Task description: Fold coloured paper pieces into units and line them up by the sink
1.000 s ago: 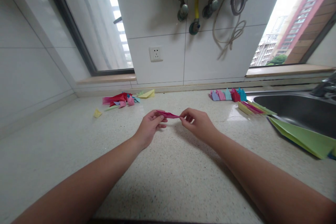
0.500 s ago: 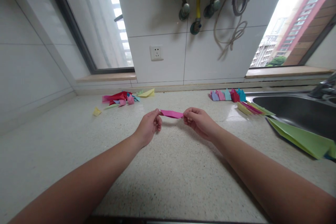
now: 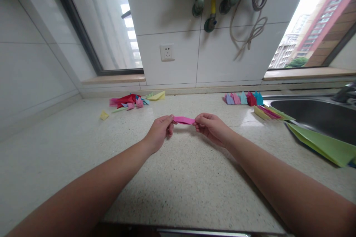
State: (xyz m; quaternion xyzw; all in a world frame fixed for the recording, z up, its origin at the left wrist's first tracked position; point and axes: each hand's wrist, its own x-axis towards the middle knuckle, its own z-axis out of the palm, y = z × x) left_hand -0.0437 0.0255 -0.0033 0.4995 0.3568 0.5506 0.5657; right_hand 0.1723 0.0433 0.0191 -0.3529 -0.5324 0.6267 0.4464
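A narrow folded piece of pink paper (image 3: 184, 120) stretches between my two hands, a little above the speckled countertop. My left hand (image 3: 161, 130) pinches its left end between thumb and fingers, the other fingers curled under. At the right end, my right hand (image 3: 210, 127) grips the paper the same way. The ends of the paper are hidden by my fingertips. Seen nearly edge-on, its exact folds are hard to make out.
Several folded paper pieces, among them a red one (image 3: 128, 99), lie at the back left, near a small yellow piece (image 3: 104, 115). Small paper shapes (image 3: 243, 98) stand in a row at the back right. Paper planes (image 3: 268, 113) and a large green one (image 3: 322, 144) lie beside the sink (image 3: 314, 113).
My left hand has shifted slightly right, closer to my right hand. The pink paper looks narrower and more edge-on. The whole view has moved slightly.
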